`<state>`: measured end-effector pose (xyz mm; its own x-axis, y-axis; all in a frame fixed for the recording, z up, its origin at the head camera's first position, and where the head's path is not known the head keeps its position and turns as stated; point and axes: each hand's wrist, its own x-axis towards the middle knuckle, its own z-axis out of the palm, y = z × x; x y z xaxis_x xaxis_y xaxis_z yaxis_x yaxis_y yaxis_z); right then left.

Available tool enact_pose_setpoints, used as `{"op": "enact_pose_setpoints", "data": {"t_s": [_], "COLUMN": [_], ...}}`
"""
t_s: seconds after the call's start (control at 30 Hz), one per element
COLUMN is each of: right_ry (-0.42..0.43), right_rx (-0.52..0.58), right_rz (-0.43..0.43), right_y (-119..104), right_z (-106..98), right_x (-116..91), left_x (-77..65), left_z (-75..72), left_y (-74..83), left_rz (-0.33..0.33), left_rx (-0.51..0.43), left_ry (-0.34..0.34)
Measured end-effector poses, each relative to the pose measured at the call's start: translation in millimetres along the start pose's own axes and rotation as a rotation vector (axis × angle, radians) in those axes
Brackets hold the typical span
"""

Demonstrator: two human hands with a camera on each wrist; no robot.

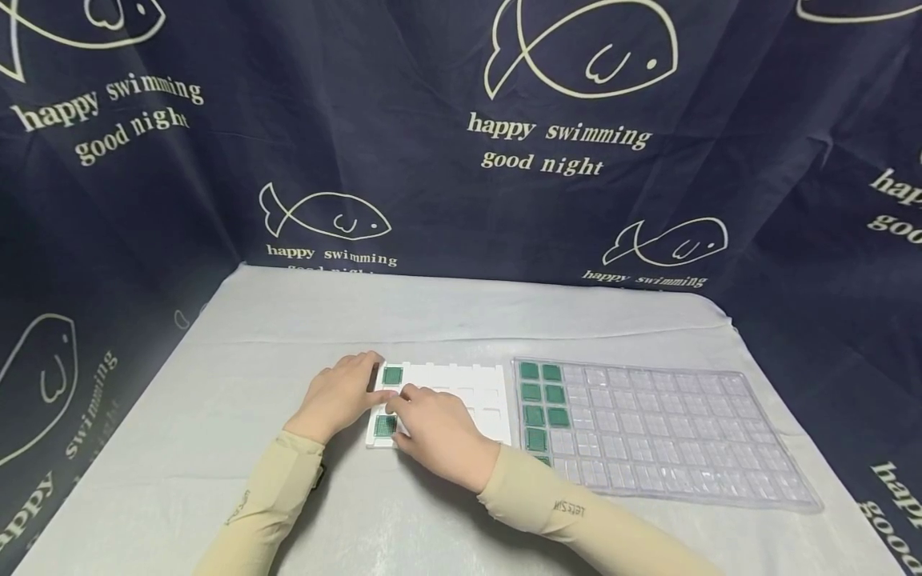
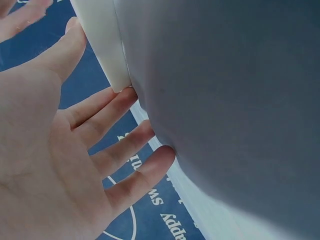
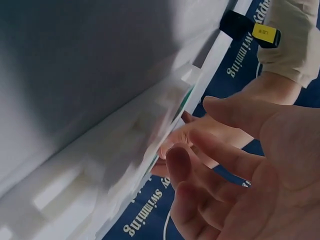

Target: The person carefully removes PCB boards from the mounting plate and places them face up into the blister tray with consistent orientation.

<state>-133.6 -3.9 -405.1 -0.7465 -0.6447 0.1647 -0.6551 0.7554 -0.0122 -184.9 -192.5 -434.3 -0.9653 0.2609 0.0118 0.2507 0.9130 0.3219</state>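
Observation:
A white slotted tray (image 1: pixel 492 404) lies on the table, with a green square piece (image 1: pixel 392 375) at its far left and another green square piece (image 1: pixel 385 426) at its near left. My left hand (image 1: pixel 344 398) rests along the tray's left edge. In the left wrist view, its fairly straight fingers (image 2: pixel 122 155) touch the tray's edge and the table surface. Over the tray's left column is my right hand (image 1: pixel 442 432), its fingertips lowered between the two green pieces. The right wrist view shows its thumb (image 3: pixel 240 112) apart from the bent fingers. What lies beneath those fingertips is hidden.
Right of the white tray lies a clear compartment tray (image 1: pixel 670 432). Several green squares (image 1: pixel 533 416) fill its left columns; the right forearm covers part of its near-left corner. A dark blue printed curtain (image 1: pixel 432 120) hangs behind the white-covered table (image 1: pixel 288 312).

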Motion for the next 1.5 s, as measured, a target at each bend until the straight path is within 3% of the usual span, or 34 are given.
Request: {"op": "enact_pose_setpoints", "data": {"t_s": [0.37, 0.87, 1.5], "right_ry": [-0.053, 0.027, 0.064], "right_rx": [-0.053, -0.136, -0.085], "right_rz": [-0.009, 0.003, 0.0], "right_y": [-11, -15, -11], "right_z": [16, 16, 16], "right_x": [10, 12, 10], "left_x": [0.3, 0.6, 1.0], "left_z": [-0.9, -2.7, 1.2], "left_y": [1.3, 2.4, -1.0], "left_rz": [0.009, 0.002, 0.008], "left_rx": [0.003, 0.003, 0.011], "left_ry": [0.001, 0.007, 0.011]}}
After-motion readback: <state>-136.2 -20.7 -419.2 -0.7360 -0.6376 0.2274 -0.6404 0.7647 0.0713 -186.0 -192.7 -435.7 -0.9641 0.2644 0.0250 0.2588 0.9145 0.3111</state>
